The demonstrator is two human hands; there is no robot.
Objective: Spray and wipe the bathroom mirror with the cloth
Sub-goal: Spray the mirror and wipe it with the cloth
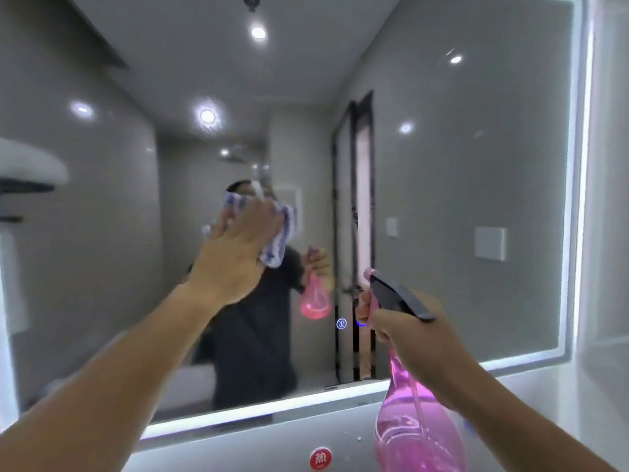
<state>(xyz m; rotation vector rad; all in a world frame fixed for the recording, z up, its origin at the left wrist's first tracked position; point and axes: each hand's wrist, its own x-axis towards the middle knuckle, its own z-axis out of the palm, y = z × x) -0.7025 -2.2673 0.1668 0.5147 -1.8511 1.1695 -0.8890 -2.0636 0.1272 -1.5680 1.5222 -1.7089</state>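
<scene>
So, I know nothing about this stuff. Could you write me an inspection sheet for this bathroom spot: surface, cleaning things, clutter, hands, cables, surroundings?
Surface: large rectangular wall mirror with a glowing white edge; the frame is too blurred to judge streaks.
Job's things: blue-and-white striped cloth against the glass; pink translucent spray bottle with a dark trigger head, held in front of the mirror's lower edge.
Clutter: round red sticker on the wall below the mirror.
Grippers: left hand presses the cloth to the mirror; right hand grips the bottle's neck.
Cables: nothing seen.
Surroundings: small lit touch icon on the glass; grey walls and ceiling spotlights in the reflection.
</scene>
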